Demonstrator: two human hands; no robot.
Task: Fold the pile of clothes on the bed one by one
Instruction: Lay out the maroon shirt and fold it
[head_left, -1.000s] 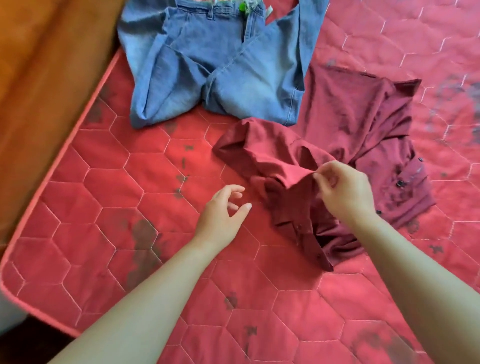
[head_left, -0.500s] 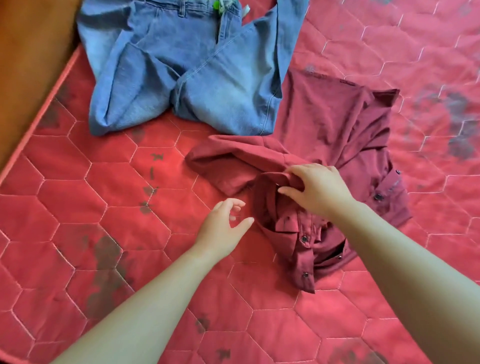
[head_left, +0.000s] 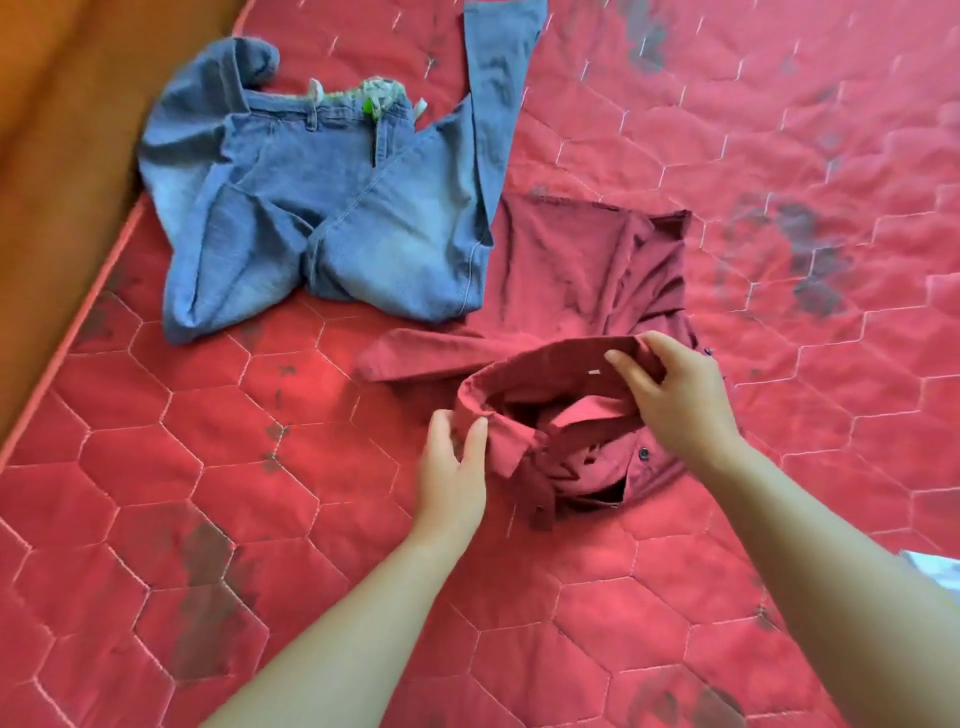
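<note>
Looked down from head height onto a red quilted bed (head_left: 260, 493) with dark blotches. Held a dark red buttoned shirt (head_left: 571, 270), crumpled near the middle of the bed, by its collar (head_left: 545, 364). Pinched the collar's near-left end between thumb and fingers of the left hand (head_left: 452, 467); curled the right hand (head_left: 675, 400) over the collar's far-right stretch. Both hands clamped on cloth, set apart across the open ring of the collar. Left blue jeans (head_left: 337, 223) rumpled and unfolded just beyond, touching the shirt's far-left edge. Saw no folded garment anywhere on the bed.

Judged as the opening of the shirt's fold: collar found, garment not yet spread. Next move probably called for lifting by the collar, shaking body and sleeves loose, then laying the shirt flat on bare bed clear of the jeans. Called for care with the sleeve (head_left: 415, 358) trailing left, apt to end up bunched underneath.
</note>
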